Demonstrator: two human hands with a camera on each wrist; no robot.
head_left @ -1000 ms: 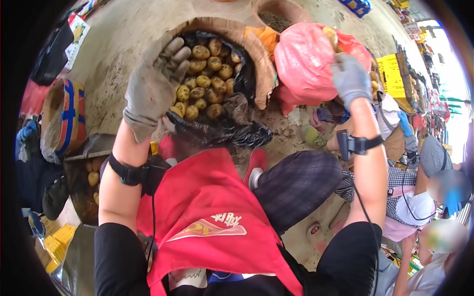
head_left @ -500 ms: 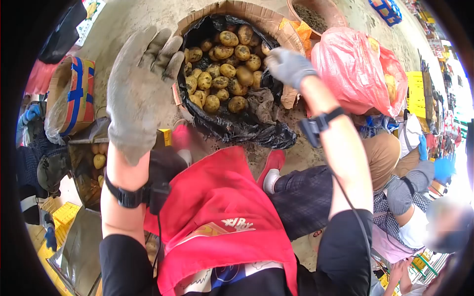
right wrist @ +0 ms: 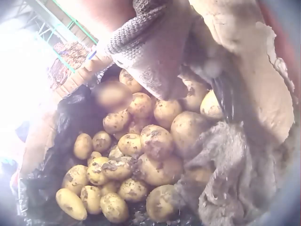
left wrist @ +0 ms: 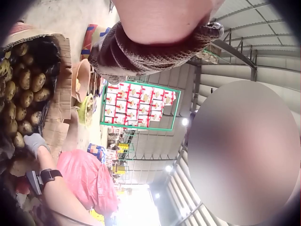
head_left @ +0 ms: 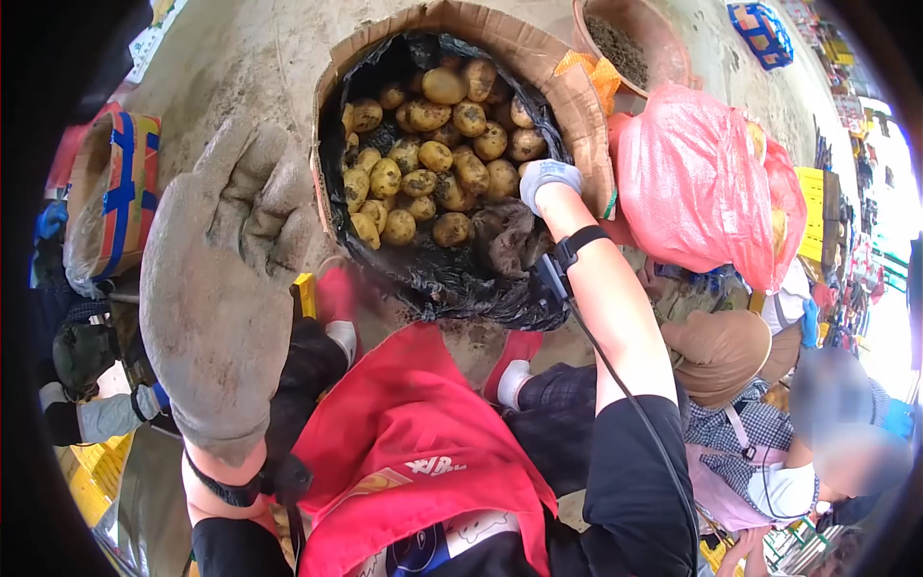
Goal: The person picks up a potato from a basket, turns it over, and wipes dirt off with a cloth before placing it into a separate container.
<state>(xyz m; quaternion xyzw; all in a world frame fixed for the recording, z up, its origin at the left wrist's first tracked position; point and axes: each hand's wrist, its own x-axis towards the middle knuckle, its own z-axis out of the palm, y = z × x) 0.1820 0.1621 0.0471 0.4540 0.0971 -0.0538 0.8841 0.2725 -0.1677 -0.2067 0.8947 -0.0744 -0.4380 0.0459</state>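
Note:
Potatoes (head_left: 419, 183) with dark patches lie heaped on black plastic inside a round cardboard-walled container (head_left: 577, 125). My right hand (head_left: 552, 180), in a grey glove, reaches in at the container's right side, over the edge of the heap. In the right wrist view the gloved hand (right wrist: 160, 56) is at the top among potatoes; its fingertips are hidden. One potato (right wrist: 113, 96) there is blurred. A crumpled grey cloth (head_left: 510, 236) lies beside the heap. My gloved left hand (head_left: 226, 288) is raised left of the container, fingers loosely bent, holding nothing.
A pink sack (head_left: 683, 178) with potatoes stands right of the container. Behind are a clay-coloured basin (head_left: 663, 43) and an orange mesh piece (head_left: 601, 77). A striped bag (head_left: 130, 192) stands at left. Another person (head_left: 735, 433) is at lower right.
My right hand has moved from the pink sack to the container's right side and lower. The left hand looks larger, and its fingers are more bent. The view has shifted.

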